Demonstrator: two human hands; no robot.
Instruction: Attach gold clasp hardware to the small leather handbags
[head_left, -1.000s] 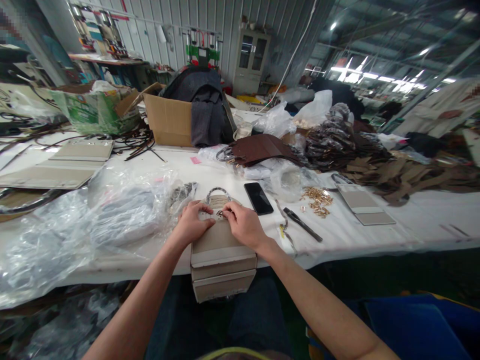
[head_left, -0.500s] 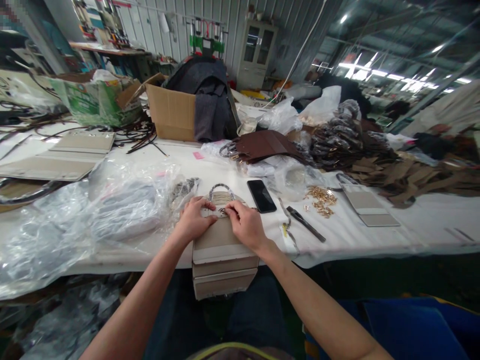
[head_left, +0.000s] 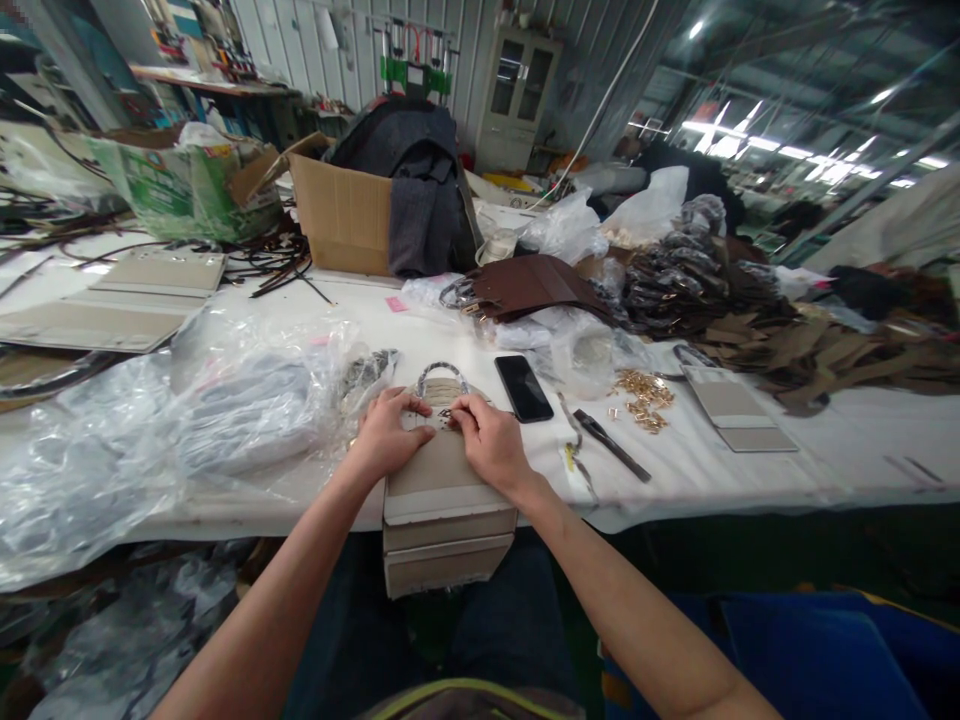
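A beige bag panel lies in front of me, its lower part hanging over the table's front edge. From its top rises a looped handle in clear wrap. My left hand rests on the panel's upper left, thumb and index finger apart and nothing visible between them. Opposite it, my right hand has thumb and index finger pinched at the panel's upper part, beside small dark marks or parts near the handle's base. Whatever the pinch holds is too small to make out.
A black phone, a dark flat tool and a pile of brass-coloured pieces lie to the right. Plastic-wrapped goods are at the left. Behind stand a cardboard box and brown panels.
The view has shifted very slightly. My right fingertips have moved a little at the panel's top; my left hand stays in nearly the same place.
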